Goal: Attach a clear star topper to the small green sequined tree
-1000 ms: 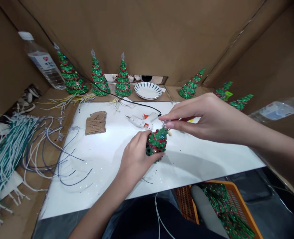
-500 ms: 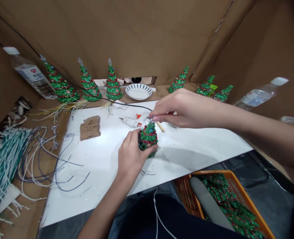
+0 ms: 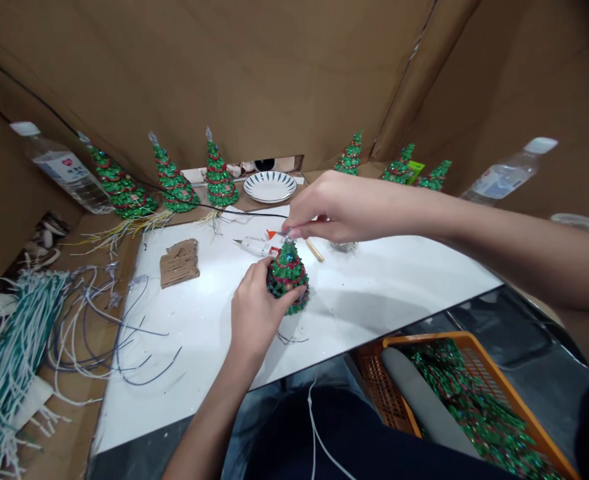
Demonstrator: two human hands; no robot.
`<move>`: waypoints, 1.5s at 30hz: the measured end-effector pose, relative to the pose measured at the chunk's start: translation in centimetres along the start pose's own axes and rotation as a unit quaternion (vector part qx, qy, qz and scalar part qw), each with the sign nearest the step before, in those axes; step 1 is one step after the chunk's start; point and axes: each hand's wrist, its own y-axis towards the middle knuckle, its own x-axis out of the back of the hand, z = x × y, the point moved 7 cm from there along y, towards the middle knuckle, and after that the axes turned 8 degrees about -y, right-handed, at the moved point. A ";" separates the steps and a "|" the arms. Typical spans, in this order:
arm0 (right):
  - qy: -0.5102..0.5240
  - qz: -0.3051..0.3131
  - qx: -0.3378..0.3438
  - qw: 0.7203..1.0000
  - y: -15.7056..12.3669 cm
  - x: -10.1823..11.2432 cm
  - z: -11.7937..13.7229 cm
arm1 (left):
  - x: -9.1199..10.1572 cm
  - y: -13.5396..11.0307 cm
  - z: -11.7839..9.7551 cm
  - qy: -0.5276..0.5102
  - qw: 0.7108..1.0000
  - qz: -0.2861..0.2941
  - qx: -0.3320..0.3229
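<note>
Overhead light seems to whiten the table (image 3: pixel 214 333), palest toward the left, while a soft grey shadow lies under the right arm (image 3: pixel 474 223). The cardboard walls (image 3: pixel 224 73) stay dim brown. Wide-angle distortion stretches the sides, the far right corner blackens, and fine detail softens.

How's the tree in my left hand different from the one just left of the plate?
The held tree is gripped in your left hand; the other tree stands free. Your right hand pinches the held tree's tip, while the other tree's clear tip is untouched. Both are green with red trim.
</note>
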 end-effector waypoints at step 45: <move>-0.014 0.033 0.074 0.997 0.9 -0.2 -1.2 | -0.5 2.5 1.8 -0.118 0.984 0.133 0.002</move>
